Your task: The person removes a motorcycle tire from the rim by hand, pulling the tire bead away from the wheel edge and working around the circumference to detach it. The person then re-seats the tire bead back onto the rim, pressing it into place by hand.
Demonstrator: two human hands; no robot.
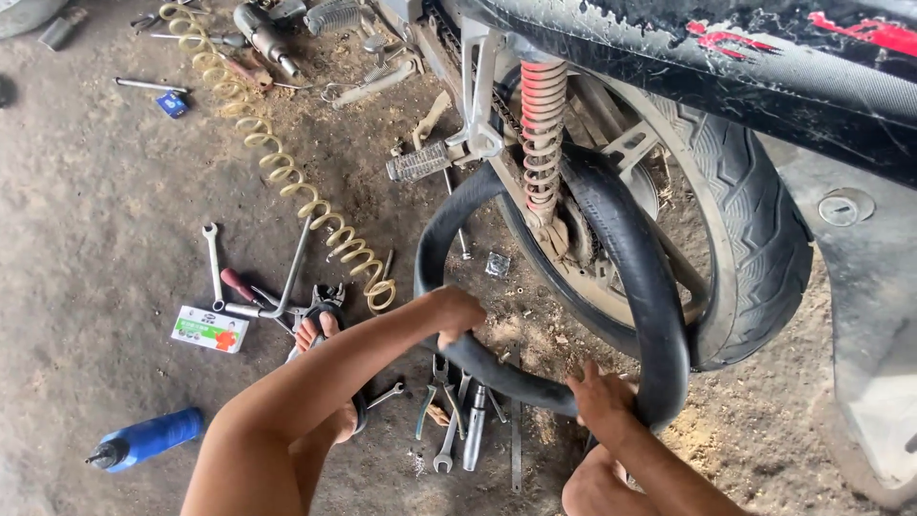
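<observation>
Both hands are grasping the black inner tube [630, 258], looped beside the rear wheel [755, 239]: left hand [454, 313] clenched on it, right hand [602, 397] apparently too, its fingers partly hidden.

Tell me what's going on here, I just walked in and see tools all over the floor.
A person crouches beside a motorcycle's rear wheel, both hands on a black inner tube looped around the wheel's near side. The left hand grips the tube's lower left curve; the right hand holds its bottom. The tyre is on the rim. Wrenches and pliers lie on the dirt floor below, with a coiled yellow air hose and a blue bottle further left.
</observation>
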